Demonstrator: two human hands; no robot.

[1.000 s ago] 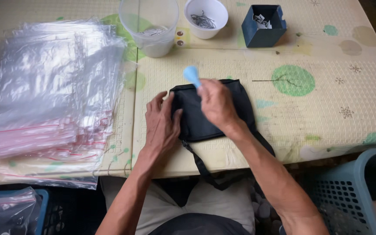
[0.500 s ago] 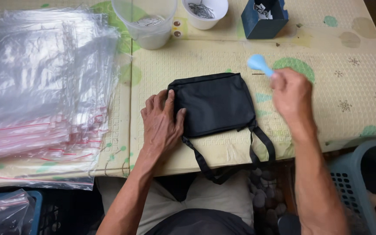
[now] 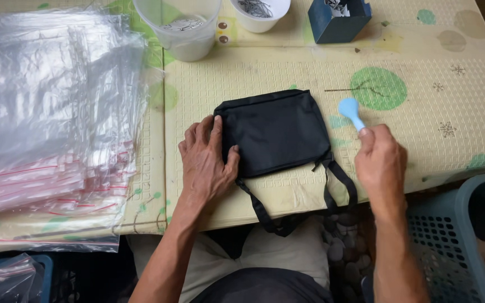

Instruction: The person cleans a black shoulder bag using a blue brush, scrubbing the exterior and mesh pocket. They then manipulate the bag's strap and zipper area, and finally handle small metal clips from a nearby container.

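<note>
Pale yellow embossed matting [image 3: 422, 73], dotted with green circles and small star marks, covers the table in front of you. One black pouch [image 3: 276, 130] lies flat near the table's front edge, and its two straps [image 3: 332, 185] spill over that edge toward your lap.

Your left hand [image 3: 206, 160] lies palm down on the pouch's left end, fingers spread and flat, the thumb pressing on the fabric; it grips nothing, only pins the pouch in place.

Your right hand [image 3: 381, 163] hovers just right of the pouch, clear of it, with its fingers curled closed around the handle of one light blue plastic spoon [image 3: 350, 110]. The spoon's round bowl sticks up beyond your knuckles, above the mat and beside the large green circle.

Along the far edge you have three containers: one clear plastic tub [image 3: 183, 28], one white cup [image 3: 259, 12] with small dark bits inside, and one dark blue box [image 3: 338, 19].

To your left sits one thick stack of clear zip bags [image 3: 51, 112] with red seal lines. One blue perforated basket [image 3: 456, 235] stands by your right knee, below the table edge.
</note>
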